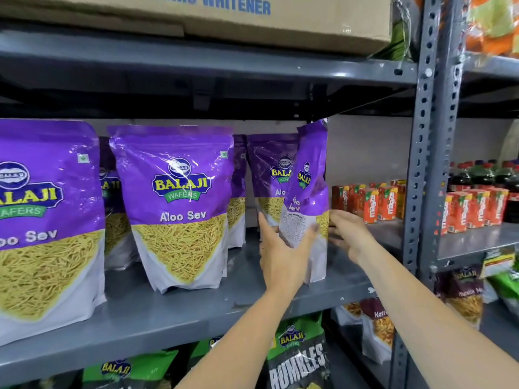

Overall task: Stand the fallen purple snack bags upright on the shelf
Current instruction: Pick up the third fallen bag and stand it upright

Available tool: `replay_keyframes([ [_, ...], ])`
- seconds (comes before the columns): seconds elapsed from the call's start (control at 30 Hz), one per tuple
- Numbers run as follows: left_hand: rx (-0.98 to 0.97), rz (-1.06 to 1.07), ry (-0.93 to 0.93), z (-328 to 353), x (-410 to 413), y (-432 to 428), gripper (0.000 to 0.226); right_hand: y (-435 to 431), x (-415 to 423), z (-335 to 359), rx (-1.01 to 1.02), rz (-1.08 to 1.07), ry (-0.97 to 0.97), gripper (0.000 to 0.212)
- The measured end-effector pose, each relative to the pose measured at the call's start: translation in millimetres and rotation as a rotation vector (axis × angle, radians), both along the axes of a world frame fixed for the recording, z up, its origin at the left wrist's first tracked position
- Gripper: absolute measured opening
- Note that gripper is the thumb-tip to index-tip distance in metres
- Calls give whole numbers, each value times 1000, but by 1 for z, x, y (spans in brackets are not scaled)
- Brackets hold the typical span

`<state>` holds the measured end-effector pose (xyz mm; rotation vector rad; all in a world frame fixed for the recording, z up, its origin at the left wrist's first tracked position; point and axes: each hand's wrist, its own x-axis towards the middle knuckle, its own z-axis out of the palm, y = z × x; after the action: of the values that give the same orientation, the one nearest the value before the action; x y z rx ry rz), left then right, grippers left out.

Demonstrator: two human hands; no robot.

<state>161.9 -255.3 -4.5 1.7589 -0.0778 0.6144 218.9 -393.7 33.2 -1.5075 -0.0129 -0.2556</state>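
Observation:
Several purple Aloo Sev snack bags stand on the grey metal shelf (174,313). One bag (310,175) at the right end of the row is upright, turned edge-on, its base on the shelf. My left hand (280,251) wraps its lower left side with the thumb across the front. My right hand (346,234) presses its lower right edge. Behind it stands another purple bag (271,169). A middle bag (179,203) and a large near bag (42,220) at the far left stand upright facing me.
Red juice cartons (368,202) sit at the back right of the same shelf. A perforated upright post (429,153) bounds the shelf on the right. A cardboard box (252,21) rests on the shelf above. Green and black snack bags (297,357) fill the shelf below.

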Motion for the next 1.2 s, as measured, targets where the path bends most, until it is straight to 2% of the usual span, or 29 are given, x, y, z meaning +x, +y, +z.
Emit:
replay_keyframes([
  [0.07,-13,-48,5,0,-1,0,113,3,1,-1,78,90,-33,22],
  [0.17,-23,-202,51,1,11,11,71,3,1,-5,174,206,-50,25],
  [0.23,16,-216,50,4,17,20,77,1,1,-5,158,179,-45,24],
  [0.3,42,-112,-7,6,21,27,84,0,0,-5,110,127,-46,25],
  [0.43,-53,-149,-39,3,20,28,59,-3,-1,-8,50,138,-94,26],
  [0.5,-9,-169,-74,0,21,25,57,-4,-2,-10,40,158,-121,30],
  [0.63,-13,-114,-111,1,27,23,49,-4,-7,-11,50,98,-206,20],
  [0.8,7,-107,-108,-1,31,17,65,-8,-7,-16,78,60,-246,18],
  [0.97,29,-137,-82,-1,25,19,69,-5,-6,-22,77,68,-260,18],
  [1.03,91,-68,-131,2,8,21,66,-2,-10,-19,135,-30,-289,19],
  [1.07,96,-34,-183,4,-4,25,61,-2,-13,-16,212,-154,-326,25],
  [1.13,70,15,-345,6,-36,39,46,0,-28,-10,318,-469,-508,22],
  [1.2,74,167,-570,8,-64,68,37,20,-52,-7,278,-556,-697,14],
])
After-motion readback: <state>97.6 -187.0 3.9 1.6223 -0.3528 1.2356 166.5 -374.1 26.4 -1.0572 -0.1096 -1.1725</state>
